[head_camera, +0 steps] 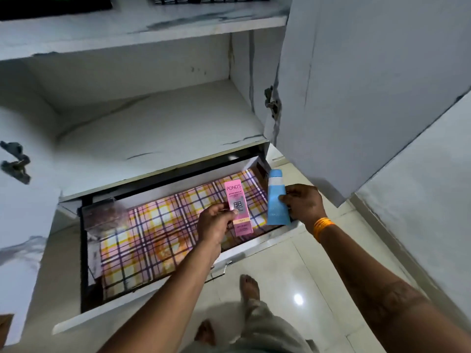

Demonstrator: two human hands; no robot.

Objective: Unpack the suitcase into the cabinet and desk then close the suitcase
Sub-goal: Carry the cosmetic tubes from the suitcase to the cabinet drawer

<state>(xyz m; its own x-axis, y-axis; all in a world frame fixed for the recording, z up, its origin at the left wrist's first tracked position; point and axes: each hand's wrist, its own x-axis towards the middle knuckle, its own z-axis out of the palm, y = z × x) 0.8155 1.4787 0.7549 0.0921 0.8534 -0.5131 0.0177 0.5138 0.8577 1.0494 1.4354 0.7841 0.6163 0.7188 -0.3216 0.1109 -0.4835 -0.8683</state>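
Both arms stretched over open drawer (pixel 254 247). Pink box (pixel 238 207) pinched by L hand (pixel 215 224), fingers curled; "POND'S", "BB" read on carton. Blue tube (pixel 276 200), smooth plastic, gripped by R hand (pixel 303 203). Drawer lined w/ plaid sheet (pixel 153 233). Cabinet (pixel 153 118) white, marbled.

A white cupboard (pixel 142 118) with grey marble-like streaks fills most of the view, its doors open. The right door (pixel 356 98) swings outward and carries a dark metal latch (pixel 272 101) on its inner edge; a similar latch (pixel 15 161) shows at the left. Folded dark clothes (pixel 51 6) lie on the upper shelf (pixel 142 29). Below, a pulled-out drawer (pixel 254 247) is lined with pink, yellow and purple checked paper (pixel 158 233). The floor (pixel 293 276) is glossy pale tile, reflecting a bright spot of light (pixel 298 299).
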